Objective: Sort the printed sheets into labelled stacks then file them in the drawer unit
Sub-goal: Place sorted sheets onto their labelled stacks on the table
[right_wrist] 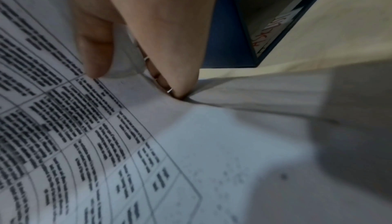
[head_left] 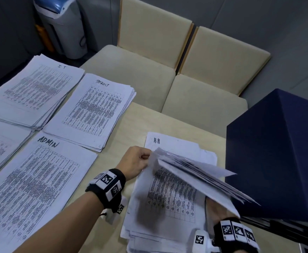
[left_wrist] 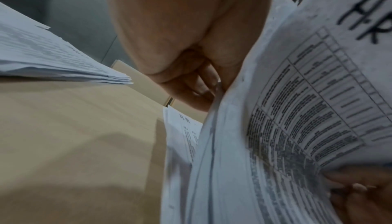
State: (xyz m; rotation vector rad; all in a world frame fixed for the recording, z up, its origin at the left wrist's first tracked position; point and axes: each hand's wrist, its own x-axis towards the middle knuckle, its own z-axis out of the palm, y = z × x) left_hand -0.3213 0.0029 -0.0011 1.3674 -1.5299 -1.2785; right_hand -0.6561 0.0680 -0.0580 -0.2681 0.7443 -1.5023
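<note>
- HR bundle (head_left: 195, 170): a thick sheaf of printed sheets, lifted and tilted at the table's right side, its far-left corner raised and its sheets fanning toward the drawer unit (head_left: 277, 152).
- Left hand (head_left: 134, 161) is pinching the bundle's upper left corner, fingers curled round the edge; the left wrist view is showing "HR" handwritten on the top sheet.
- Right hand (head_left: 220, 209) is gripping the bundle's near right part, thumb on the printed face and fingers underneath, as the right wrist view is showing.
- Loose HR sheets (head_left: 167, 198) are lying flat on the table (head_left: 131, 125) under the bundle, edges uneven.
- Judgement: the step in hand looks like gathering the HR stack for filing. To do it well, the fanned edges need squaring first, and the sheets left below need collecting so none is missed.
- Risk: with corner grips only, middle sheets could slide out.
- Drawer unit, dark blue, is standing at the table's right edge, just beside the bundle.
- ADMIN stack (head_left: 30, 179), TASKLIST stack (head_left: 92, 110) and IT stack (head_left: 30, 88) are lying toward the table's left side, well apart from the hands.
</note>
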